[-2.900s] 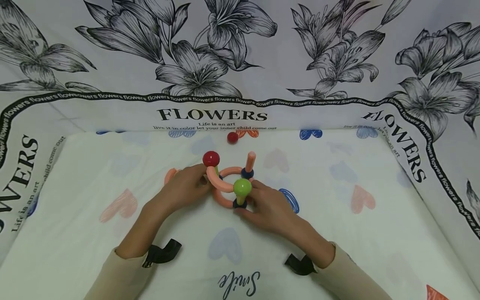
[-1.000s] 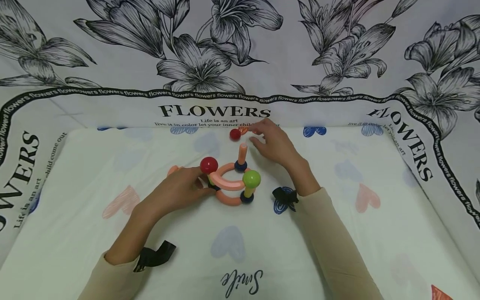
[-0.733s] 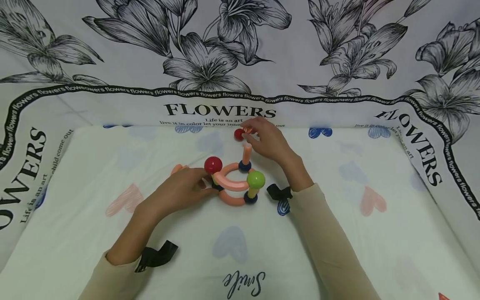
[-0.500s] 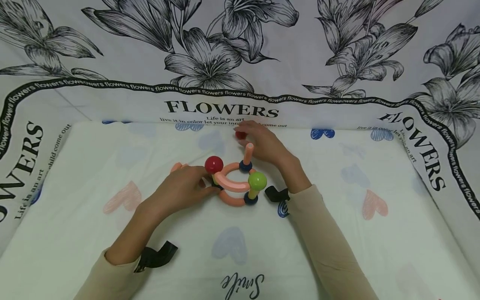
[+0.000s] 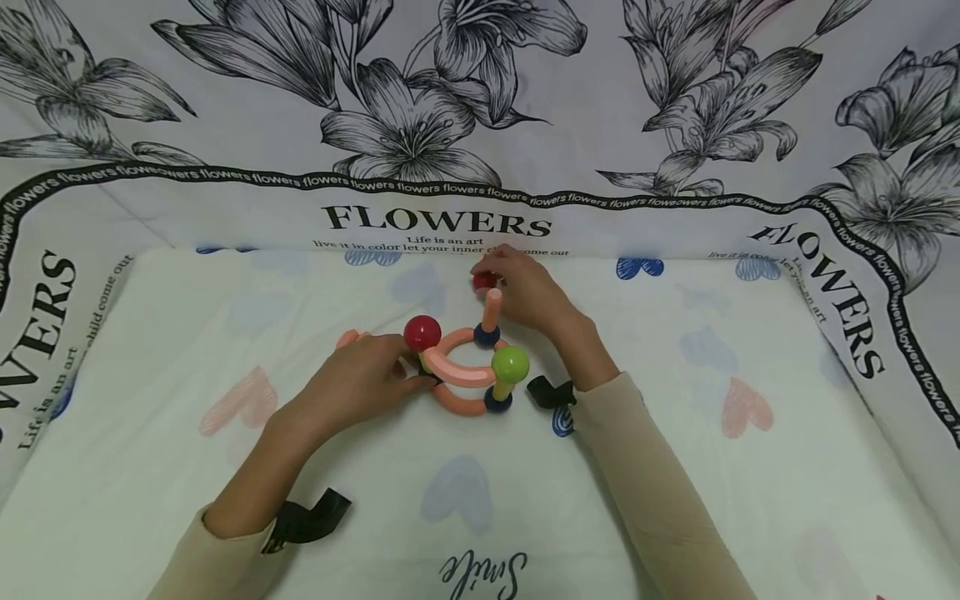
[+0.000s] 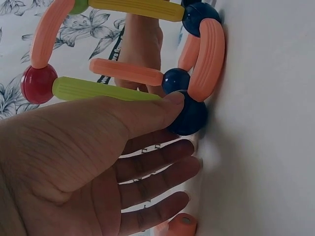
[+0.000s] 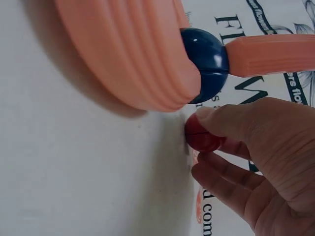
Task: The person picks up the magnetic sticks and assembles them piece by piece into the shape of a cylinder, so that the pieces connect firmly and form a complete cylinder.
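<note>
A toy frame of rods and balls stands mid-cloth. Its base ring of curved orange rods (image 5: 459,404) joins at dark blue balls (image 6: 189,115). A light green rod (image 6: 103,90) rises to a red ball (image 5: 422,333), and a yellow rod (image 6: 142,9) to a green ball (image 5: 511,364). A curved orange rod (image 5: 461,372) bridges these two balls. The third upright, a straight orange rod (image 5: 492,308), has a bare top. My left hand (image 5: 363,379) holds the near-left blue ball between thumb and fingers. Behind the frame, my right hand (image 5: 532,292) pinches a loose red ball (image 7: 201,135) on the cloth.
Partly hidden behind my left hand lies a loose orange piece (image 5: 349,337). The white cloth (image 5: 375,517) carries printed hearts and a "Smile" print. A black flower-text border (image 5: 420,188) runs across the back.
My right hand has left the frame's near-right side, reached back to the loose red ball and now grips it, drawing it slightly nearer. My left hand stays at the frame.
</note>
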Action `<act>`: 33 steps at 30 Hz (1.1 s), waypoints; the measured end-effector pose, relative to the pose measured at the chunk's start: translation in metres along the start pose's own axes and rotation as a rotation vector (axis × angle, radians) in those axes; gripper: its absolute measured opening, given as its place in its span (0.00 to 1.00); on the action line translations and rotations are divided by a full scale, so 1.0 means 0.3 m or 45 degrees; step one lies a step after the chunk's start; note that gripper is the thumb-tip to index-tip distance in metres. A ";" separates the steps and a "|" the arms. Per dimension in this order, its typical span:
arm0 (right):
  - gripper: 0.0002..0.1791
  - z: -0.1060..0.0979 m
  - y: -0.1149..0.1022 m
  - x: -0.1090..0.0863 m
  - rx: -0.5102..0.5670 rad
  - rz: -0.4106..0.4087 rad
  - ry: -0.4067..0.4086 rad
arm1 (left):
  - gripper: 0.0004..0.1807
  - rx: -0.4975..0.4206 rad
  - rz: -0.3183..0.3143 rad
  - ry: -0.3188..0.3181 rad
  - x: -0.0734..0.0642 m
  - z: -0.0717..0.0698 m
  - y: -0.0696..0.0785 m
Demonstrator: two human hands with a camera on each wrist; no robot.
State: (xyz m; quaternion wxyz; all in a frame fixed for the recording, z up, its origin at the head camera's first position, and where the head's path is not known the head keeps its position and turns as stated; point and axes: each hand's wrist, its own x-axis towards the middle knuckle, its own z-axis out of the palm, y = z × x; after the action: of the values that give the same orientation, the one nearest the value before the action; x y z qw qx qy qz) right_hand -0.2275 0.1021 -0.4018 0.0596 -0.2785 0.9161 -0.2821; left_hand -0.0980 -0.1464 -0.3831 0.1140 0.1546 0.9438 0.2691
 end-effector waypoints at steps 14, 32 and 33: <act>0.20 -0.077 0.005 -0.055 0.156 0.072 0.032 | 0.23 -0.034 -0.003 0.004 0.004 0.004 -0.004; 0.21 -0.236 -0.146 -0.242 0.384 -0.168 0.356 | 0.17 -0.068 0.038 -0.018 0.003 0.012 -0.023; 0.20 -0.238 -0.151 -0.248 0.379 -0.175 0.343 | 0.18 -0.071 0.042 -0.019 0.003 0.012 -0.023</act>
State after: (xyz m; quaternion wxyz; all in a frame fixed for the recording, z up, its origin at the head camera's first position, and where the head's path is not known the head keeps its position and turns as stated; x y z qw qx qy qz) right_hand -0.1626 0.1460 -0.3208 -0.0421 -0.2881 0.8430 -0.4523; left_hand -0.0994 -0.1498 -0.3901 0.1208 0.1689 0.9323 0.2962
